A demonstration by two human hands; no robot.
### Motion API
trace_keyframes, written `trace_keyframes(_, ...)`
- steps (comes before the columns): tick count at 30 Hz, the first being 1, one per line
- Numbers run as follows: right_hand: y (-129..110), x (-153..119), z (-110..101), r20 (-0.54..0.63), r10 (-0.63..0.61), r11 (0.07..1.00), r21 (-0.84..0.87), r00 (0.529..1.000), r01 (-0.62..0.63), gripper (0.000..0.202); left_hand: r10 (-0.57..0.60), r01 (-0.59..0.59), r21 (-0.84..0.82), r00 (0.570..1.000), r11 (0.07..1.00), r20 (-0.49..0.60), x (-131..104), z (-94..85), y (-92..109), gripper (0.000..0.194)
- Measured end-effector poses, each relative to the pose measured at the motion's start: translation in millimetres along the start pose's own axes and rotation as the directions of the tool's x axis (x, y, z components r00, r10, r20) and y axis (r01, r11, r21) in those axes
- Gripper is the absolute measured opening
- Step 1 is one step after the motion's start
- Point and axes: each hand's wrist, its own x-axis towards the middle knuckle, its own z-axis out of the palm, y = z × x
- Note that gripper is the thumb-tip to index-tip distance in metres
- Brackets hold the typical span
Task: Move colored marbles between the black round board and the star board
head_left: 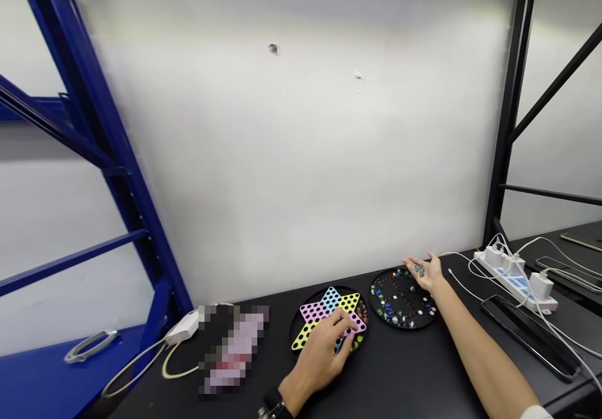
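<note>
My left hand [324, 347], with a dark watch on the wrist, is over a star-shaped Chinese checkers board [313, 311] in pink, yellow and blue with rows of black holes. Its thumb and index finger are bent close together near the pink right point; anything between them is too small to make out. To the right, my right hand [429, 275] is turned palm up with glass marbles [419, 270] resting on it. It hovers over the far right rim of a round black tray [399, 327], where several coloured marbles [388, 309] lie.
Right of the tray are a white power strip [517, 281] with chargers and cables, and a black phone [529, 334]. A blurred pinkish packet [239, 344] and a white adapter [184, 326] with its cable lie at left. A white wall [301, 174] stands behind.
</note>
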Motion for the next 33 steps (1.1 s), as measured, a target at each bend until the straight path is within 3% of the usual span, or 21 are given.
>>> trace_keyframes(4, -7, 0, -10, 0.000, -0.070, 0.996, 0.047, 0.998, 0.070, 0.054, -0.011, 0.010, 0.003, 1.000, 1.000, 0.006, 0, -0.4, 0, 0.018)
trace_keyframes(11, -12, 4, -20, 0.017, -0.091, 0.992, 0.086, 0.996, 0.089, 0.060, -0.009, 0.009, -0.003, 1.000, 1.000, 0.022, 0, 0.5, -1, 0.018)
trace_keyframes(21, -14, 4, -20, 0.059, -0.071, 0.996, 0.053, 0.996, 0.068, 0.048, 0.015, -0.015, -0.012, 1.000, 1.000, -0.002, 0, 0.8, -2, 0.017)
trace_keyframes(28, -1, 3, -4, 0.158, 0.008, 0.972, -0.234, 0.987, 0.029, 0.015, 0.008, -0.008, 0.006, 1.000, 1.000, 0.005, 0, 0.6, -1, 0.017)
trace_keyframes(33, 21, 1, 11, 0.306, 0.033, 0.817, -0.557, 0.951, 0.151, 0.028, 0.008, -0.008, 0.007, 1.000, 1.000, 0.006, 0, 1.2, -1, 0.017)
